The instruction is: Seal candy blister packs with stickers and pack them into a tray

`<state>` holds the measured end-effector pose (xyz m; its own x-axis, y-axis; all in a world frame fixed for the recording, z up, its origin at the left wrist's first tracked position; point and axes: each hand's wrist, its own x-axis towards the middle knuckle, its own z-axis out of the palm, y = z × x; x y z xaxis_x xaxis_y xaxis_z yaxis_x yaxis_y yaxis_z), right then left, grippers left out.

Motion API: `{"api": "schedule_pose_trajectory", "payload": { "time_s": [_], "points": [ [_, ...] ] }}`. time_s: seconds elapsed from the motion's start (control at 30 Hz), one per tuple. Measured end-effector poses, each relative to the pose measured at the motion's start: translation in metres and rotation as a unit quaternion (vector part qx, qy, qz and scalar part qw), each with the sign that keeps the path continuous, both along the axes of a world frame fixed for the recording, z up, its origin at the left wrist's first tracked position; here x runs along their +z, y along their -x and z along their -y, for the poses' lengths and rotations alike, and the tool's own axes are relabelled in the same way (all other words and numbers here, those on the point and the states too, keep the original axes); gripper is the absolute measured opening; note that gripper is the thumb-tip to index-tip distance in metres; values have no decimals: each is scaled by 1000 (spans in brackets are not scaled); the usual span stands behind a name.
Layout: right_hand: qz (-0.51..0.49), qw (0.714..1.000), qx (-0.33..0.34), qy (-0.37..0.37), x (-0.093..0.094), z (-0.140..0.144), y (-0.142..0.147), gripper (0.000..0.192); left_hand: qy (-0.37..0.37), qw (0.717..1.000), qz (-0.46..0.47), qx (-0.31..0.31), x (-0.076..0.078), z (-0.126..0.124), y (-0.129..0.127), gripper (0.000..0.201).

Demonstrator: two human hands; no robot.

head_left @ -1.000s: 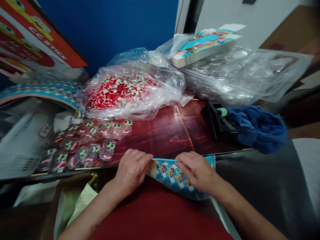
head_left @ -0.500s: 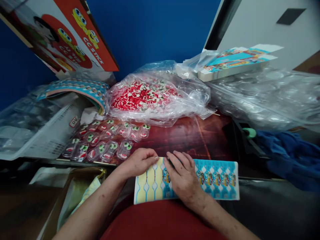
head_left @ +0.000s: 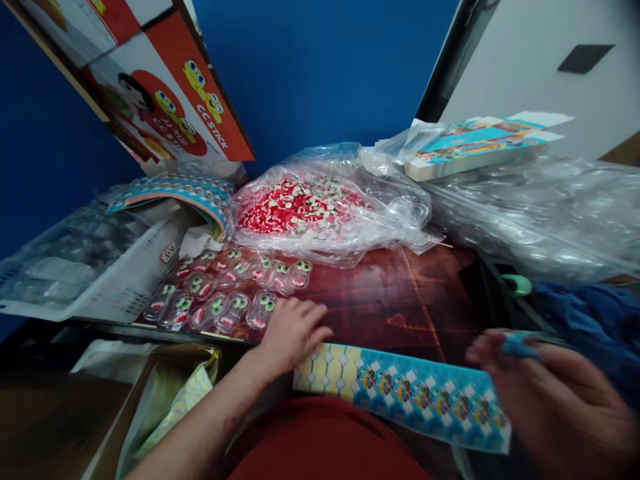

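Observation:
A long blue sticker sheet (head_left: pixel 415 393) lies across the near table edge, its left end peeled down to yellow backing. My left hand (head_left: pixel 295 333) rests flat, fingers apart, at that left end, just beside a row of clear blister packs with green-eyed toys (head_left: pixel 225 293). My right hand (head_left: pixel 550 393), blurred, is raised at the right. It pinches a small blue sticker (head_left: pixel 517 343) between its fingertips, above the sheet's right end.
A clear bag of red and white pieces (head_left: pixel 305 207) sits mid-table. Behind it to the right lie a big bag of clear shells (head_left: pixel 525 207) and a stack of printed cards (head_left: pixel 470 143). Left: white basket (head_left: pixel 75 267), orange carton (head_left: pixel 165 100). Right: tape dispenser (head_left: pixel 515 287), blue cloth (head_left: pixel 585 313).
My right hand has left the sheet and swung right with a small sticker. The left hand shifted slightly up onto the table, and the sheet now lies slanted.

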<state>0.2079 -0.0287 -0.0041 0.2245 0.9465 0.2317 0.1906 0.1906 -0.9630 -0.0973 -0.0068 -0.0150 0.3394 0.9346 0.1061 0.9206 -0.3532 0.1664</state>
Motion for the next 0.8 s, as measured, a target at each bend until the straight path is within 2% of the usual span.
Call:
{"api": "schedule_pose_trajectory", "payload": {
  "time_s": [0.03, 0.1, 0.17, 0.23, 0.33, 0.5, 0.6, 0.73, 0.8],
  "points": [
    [-81, 996, 13, 27, -8, -7, 6, 11, -4, 999, -11, 44, 4, -7, 7, 36],
    [-263, 959, 45, 98, -24, -17, 24, 17, -1, 994, -58, 97, 12, -22, 22, 40],
    [-350, 925, 61, 136, -36, -23, 42, 20, 17, 992, -108, 70, 17, -36, 33, 39],
    [-376, 913, 68, 141, -41, -25, 52, 21, 28, 991, -131, 14, 18, -50, 38, 38],
    [-379, 909, 83, 151, -42, -24, 53, 25, 43, 989, -135, -48, 14, -73, 40, 44],
    [-367, 909, 81, 179, -45, -21, 44, 24, 89, 988, -100, -80, 6, -99, 36, 48],
    [-368, 909, 82, 180, -48, -20, 44, 22, 121, 990, -55, -58, 4, -93, 13, 43],
    [-372, 908, 89, 170, -49, -22, 44, 20, 163, 986, -3, 31, -2, -70, -46, 44],
    [-370, 909, 90, 171, -49, -23, 41, 17, 170, 983, 37, 62, -5, -61, -68, 46]
  ]
}}
